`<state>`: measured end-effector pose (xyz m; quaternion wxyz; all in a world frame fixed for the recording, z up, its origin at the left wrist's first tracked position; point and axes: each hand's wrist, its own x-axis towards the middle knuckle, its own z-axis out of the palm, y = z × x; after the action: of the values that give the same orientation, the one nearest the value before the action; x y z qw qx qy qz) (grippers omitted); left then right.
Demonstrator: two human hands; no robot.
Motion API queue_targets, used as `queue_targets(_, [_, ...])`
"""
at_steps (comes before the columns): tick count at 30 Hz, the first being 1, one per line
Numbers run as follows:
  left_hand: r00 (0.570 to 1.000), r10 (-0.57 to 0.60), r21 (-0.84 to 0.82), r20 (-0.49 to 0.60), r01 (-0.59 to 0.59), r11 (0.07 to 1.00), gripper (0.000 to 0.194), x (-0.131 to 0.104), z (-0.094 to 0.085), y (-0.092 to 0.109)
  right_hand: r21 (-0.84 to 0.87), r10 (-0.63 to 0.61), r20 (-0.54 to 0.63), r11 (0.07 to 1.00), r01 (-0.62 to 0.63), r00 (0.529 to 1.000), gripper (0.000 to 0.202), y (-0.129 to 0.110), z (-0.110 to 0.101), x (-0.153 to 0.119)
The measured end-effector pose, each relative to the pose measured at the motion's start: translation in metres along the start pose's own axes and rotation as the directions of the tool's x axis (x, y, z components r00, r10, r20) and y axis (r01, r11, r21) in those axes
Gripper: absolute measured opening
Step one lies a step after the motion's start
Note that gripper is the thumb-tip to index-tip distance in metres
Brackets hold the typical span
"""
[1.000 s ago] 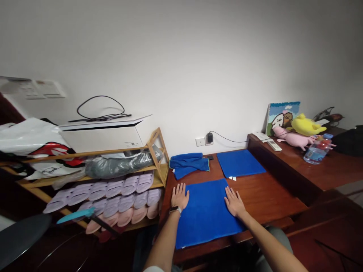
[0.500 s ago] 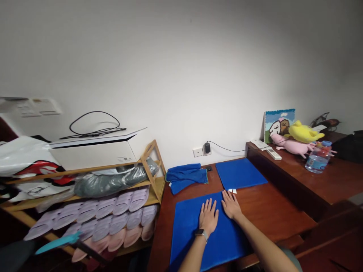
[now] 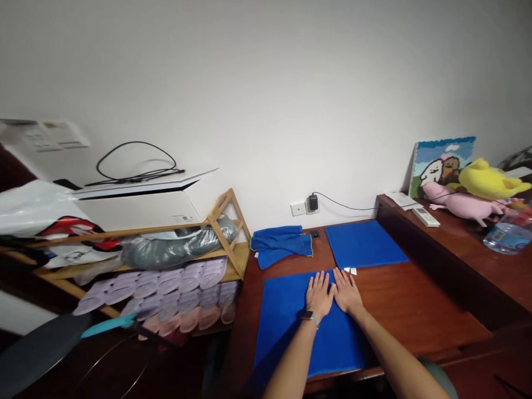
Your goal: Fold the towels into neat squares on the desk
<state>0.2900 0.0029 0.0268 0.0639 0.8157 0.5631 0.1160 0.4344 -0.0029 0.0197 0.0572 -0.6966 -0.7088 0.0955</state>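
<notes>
My left hand [image 3: 320, 295], with a watch [image 3: 310, 316] on its wrist, lies flat with fingers outstretched on a blue cloth [image 3: 282, 327] spread over the wooden table. Close beside it, thumbs touching or nearly so, my right hand [image 3: 347, 292] rests flat at the cloth's right far edge. Neither hand grips anything. Just beyond the right fingertips are small white tags [image 3: 351, 271]. A second blue cloth [image 3: 363, 244], folded flat, lies farther back, and a crumpled blue cloth [image 3: 282, 244] with a greenish edge sits at the back left.
To the left stands a wooden rack [image 3: 226, 221] with slippers [image 3: 166, 285] and a white box [image 3: 141, 210]. A raised wooden ledge [image 3: 465, 260] on the right holds plush toys [image 3: 465, 206], a remote [image 3: 426, 217] and a bottle [image 3: 507, 235]. A plugged-in adapter [image 3: 313, 201] is on the wall.
My hands have come closer together at the far part of the cloth, the left one moving toward the right one. The camera view has shifted slightly.
</notes>
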Motion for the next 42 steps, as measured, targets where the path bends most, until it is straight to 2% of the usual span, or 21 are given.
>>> queue_targets(2, [0.998,-0.062,0.021,0.001,0.062,0.998,0.067,-0.008,-0.008,-0.028,0.004,0.014,-0.009,1.000,-0.014,1.000,0.067,-0.001,0.001,0.001])
queue_targets(8, [0.955,-0.297,0.137,0.004,0.293,0.946,0.067,-0.036,-0.047,-0.134,-0.020,0.041,0.013,0.999,-0.041,0.999,0.067,-0.006,-0.001,0.003])
queue_targets(11, [0.944,-0.329,0.148,-0.023,0.329,0.933,0.066,-0.048,-0.054,-0.164,-0.022,0.047,0.015,0.999,-0.047,0.999,0.067,-0.006,-0.001,0.003])
queue_targets(14, [0.946,-0.318,0.154,-0.064,0.324,0.933,0.064,-0.055,-0.051,-0.172,-0.016,0.043,0.005,0.999,-0.043,0.999,0.067,-0.006,-0.001,0.002])
queue_targets(20, [0.947,-0.310,0.162,-0.088,0.321,0.933,0.064,-0.059,-0.043,-0.170,0.000,0.054,0.043,0.999,-0.054,0.998,0.067,-0.011,-0.007,0.004])
queue_targets(23, [0.946,-0.314,0.183,-0.076,0.323,0.929,0.064,-0.061,-0.048,-0.174,0.041,0.038,0.112,0.998,-0.043,0.993,0.066,-0.008,-0.018,0.005])
queue_targets(25, [0.948,-0.309,0.201,-0.077,0.318,0.926,0.064,-0.061,-0.055,-0.174,0.058,0.027,0.115,0.998,-0.034,0.993,0.066,-0.002,-0.025,-0.002])
queue_targets(27, [0.965,-0.246,0.209,-0.092,0.260,0.943,0.063,-0.063,-0.061,-0.167,0.074,0.015,0.038,0.997,-0.018,0.999,0.066,0.003,-0.027,-0.018])
queue_targets(29, [0.986,-0.126,0.191,-0.111,0.145,0.971,0.061,-0.064,-0.062,-0.146,0.090,0.002,-0.050,0.996,0.003,0.999,0.066,0.006,-0.024,-0.038])
queue_targets(31, [0.993,0.008,0.145,-0.118,0.009,0.989,0.059,-0.066,-0.054,-0.111,0.098,-0.015,-0.074,0.995,0.022,0.997,0.067,0.005,-0.018,-0.057])
queue_targets(33, [0.988,0.103,0.090,-0.116,-0.093,0.992,0.058,-0.068,-0.040,-0.065,0.089,-0.028,-0.030,0.996,0.031,0.999,0.068,0.000,-0.011,-0.070])
queue_targets(35, [0.984,0.137,0.043,-0.115,-0.133,0.990,0.059,-0.069,-0.021,-0.019,0.073,-0.042,0.015,0.997,0.041,0.999,0.068,-0.004,-0.007,-0.077])
queue_targets(37, [0.986,0.138,-0.001,-0.090,-0.138,0.990,0.061,-0.070,-0.004,0.017,0.047,-0.065,0.042,0.997,0.063,0.997,0.067,-0.006,-0.004,-0.078])
queue_targets(39, [0.991,0.127,-0.031,-0.050,-0.129,0.991,0.062,-0.070,0.008,0.038,0.020,-0.090,0.054,0.996,0.089,0.994,0.067,-0.005,-0.004,-0.078])
queue_targets(42, [0.993,0.114,-0.030,-0.015,-0.115,0.993,0.062,-0.071,0.013,0.042,0.004,-0.091,0.059,0.996,0.091,0.994,0.068,-0.005,-0.005,-0.077])
